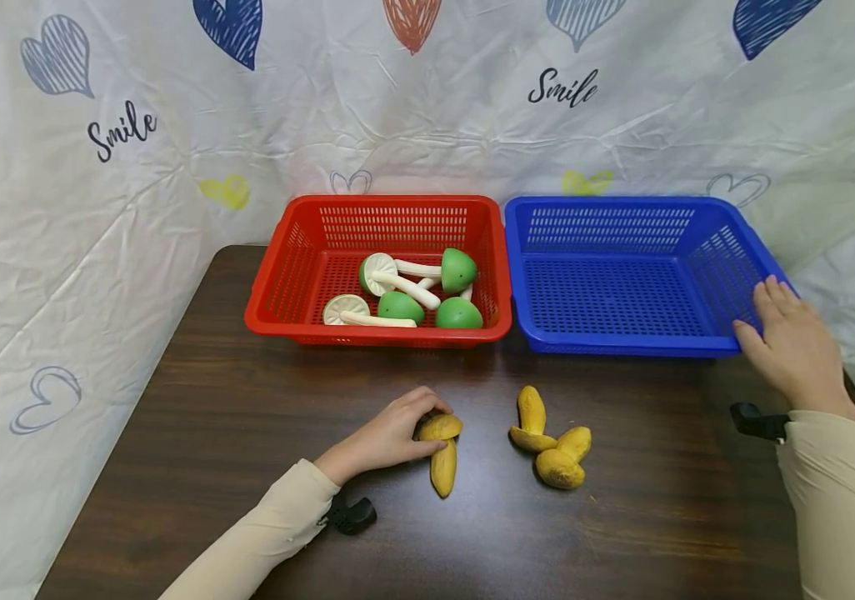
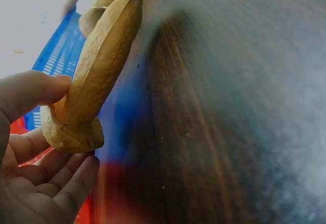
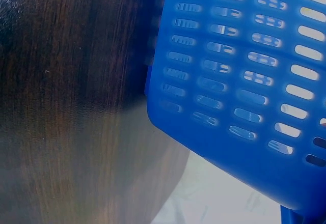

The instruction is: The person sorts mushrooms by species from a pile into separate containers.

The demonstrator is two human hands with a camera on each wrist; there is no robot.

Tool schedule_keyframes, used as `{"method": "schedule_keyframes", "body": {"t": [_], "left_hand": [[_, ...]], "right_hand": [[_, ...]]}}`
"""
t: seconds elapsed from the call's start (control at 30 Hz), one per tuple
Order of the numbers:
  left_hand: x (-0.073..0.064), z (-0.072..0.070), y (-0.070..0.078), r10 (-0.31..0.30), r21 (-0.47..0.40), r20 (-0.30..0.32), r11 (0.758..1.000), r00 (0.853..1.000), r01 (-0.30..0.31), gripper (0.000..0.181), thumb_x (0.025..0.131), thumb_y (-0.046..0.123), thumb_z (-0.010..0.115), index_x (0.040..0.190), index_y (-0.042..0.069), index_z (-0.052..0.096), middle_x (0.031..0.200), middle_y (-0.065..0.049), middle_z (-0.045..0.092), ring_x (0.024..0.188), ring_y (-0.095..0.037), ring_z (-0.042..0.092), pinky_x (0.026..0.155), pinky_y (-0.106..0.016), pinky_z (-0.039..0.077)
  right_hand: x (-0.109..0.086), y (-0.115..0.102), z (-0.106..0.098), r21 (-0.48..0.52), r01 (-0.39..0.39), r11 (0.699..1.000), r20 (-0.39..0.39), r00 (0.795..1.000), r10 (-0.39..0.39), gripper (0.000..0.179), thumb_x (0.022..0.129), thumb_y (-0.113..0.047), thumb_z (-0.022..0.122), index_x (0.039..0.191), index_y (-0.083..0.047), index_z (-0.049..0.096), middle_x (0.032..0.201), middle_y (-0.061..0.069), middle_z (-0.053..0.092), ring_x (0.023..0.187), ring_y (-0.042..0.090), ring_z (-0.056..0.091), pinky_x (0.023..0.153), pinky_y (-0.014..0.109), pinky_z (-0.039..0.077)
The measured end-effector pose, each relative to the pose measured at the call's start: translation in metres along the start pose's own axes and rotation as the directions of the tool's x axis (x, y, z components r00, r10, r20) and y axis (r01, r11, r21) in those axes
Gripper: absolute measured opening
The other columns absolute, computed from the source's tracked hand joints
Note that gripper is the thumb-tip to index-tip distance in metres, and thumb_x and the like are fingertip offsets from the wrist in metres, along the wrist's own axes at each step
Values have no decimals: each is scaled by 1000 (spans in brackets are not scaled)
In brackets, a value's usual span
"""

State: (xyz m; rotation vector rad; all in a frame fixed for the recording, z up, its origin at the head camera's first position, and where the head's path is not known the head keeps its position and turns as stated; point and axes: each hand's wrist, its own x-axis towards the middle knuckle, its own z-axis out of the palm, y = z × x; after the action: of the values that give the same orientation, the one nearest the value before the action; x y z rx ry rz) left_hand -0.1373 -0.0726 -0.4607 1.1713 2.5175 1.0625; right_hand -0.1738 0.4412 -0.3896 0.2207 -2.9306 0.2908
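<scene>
In the head view my left hand [image 1: 401, 429] holds a yellow toy mushroom [image 1: 442, 471] at its cap, just over the dark table. The left wrist view shows the thumb pressed to the stem of this mushroom [image 2: 102, 66], with the fingers around the cap. Two more yellow mushrooms [image 1: 530, 417] lie close together to its right. At the far right my right hand [image 1: 798, 346] rests on the right rim of a blue basket [image 1: 626, 343], fingers extended. The right wrist view catches the slotted wall of this basket [image 3: 224, 147], with the hand mostly out of sight.
Beside the blue basket stands a red basket [image 1: 378, 335] with several green-capped white toy mushrooms [image 1: 459, 271]. Both baskets are at the back of the dark wooden table [image 1: 247, 417]. A white cloth [image 1: 427, 108] printed with hearts hangs behind.
</scene>
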Motion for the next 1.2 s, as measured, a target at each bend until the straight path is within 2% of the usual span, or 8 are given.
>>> {"method": "schedule_keyframes", "body": {"t": [0.43,0.63,0.73,0.93,1.03,1.2], "left_hand": [[4,-9,9,-19,-35,-5,999,1000,19,34,84,17,71,115,7,58,111,-1,55,99,-12,53,86,-27,46],[10,-12,14,-26,-52,-10,998,1000,26,35,84,18,71,115,9,58,113,1,54,101,-10,52,88,-26,45],[14,-13,16,-11,-61,-28,998,1000,9,35,83,18,72,114,9,59,112,1,55,100,-10,53,87,-26,45],[22,-16,22,53,-101,-104,993,993,-63,34,82,14,73,112,8,60,110,0,57,99,-10,54,86,-25,46],[25,-18,25,55,-131,-165,988,985,-77,34,81,12,74,112,8,61,109,0,57,99,-10,54,86,-26,48],[31,-22,30,52,-175,-257,980,965,-99,36,79,11,76,112,7,62,109,-1,58,98,-10,54,84,-35,50]], "right_hand": [[-2,0,1,-3,-6,1000,5,1000,6,61,96,-21,36,136,23,22,143,39,17,139,44,9,114,46,0],[-1,0,1,-9,-7,1000,3,1000,7,60,96,-20,37,136,23,23,142,40,18,138,45,10,114,46,1],[-1,0,1,-16,0,1000,-6,1000,0,60,95,-19,37,135,23,24,142,40,19,138,45,12,114,46,2],[-2,0,0,-18,3,1000,-10,1000,-3,60,95,-19,37,134,24,25,142,40,20,138,45,12,114,45,1],[-2,1,0,-17,1,1000,-9,1000,-1,60,95,-19,37,135,24,24,142,40,20,138,44,11,114,45,1],[-2,0,1,-19,0,1000,-8,1000,0,60,95,-19,37,135,24,24,142,40,20,138,44,11,114,46,2]]}}
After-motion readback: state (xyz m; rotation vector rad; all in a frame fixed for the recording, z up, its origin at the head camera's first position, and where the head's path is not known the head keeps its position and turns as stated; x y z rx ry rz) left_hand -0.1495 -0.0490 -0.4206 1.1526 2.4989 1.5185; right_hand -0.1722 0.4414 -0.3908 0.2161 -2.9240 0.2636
